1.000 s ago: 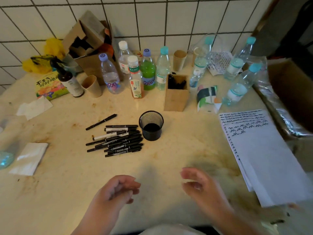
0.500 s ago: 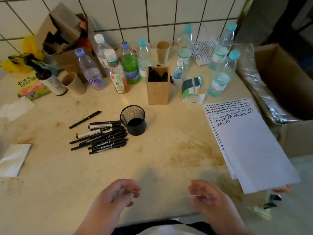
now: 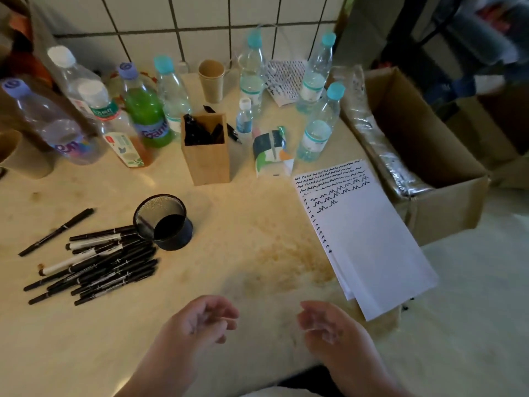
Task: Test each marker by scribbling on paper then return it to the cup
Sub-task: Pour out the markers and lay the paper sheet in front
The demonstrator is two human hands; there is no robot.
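Observation:
Several black markers (image 3: 97,260) lie in a loose pile on the beige table, left of a black mesh cup (image 3: 163,222) that looks empty. One more marker (image 3: 57,232) lies apart, up and left of the pile. A stack of white paper (image 3: 363,236) with black scribble rows at its top sits at the right, overhanging the table edge. My left hand (image 3: 200,322) and my right hand (image 3: 323,325) hover side by side near the front edge, fingers loosely curled and holding nothing, well short of the markers, cup and paper.
Several plastic bottles (image 3: 143,110) and a paper cup (image 3: 211,80) line the tiled wall. A wooden box (image 3: 206,159) holding black items stands mid-table, with a small printed packet (image 3: 272,154) beside it. An open cardboard carton (image 3: 423,156) sits off the right edge.
The view has swung to the right, so the markers and cup sit further left in frame. Both hands stay low, empty and close together.

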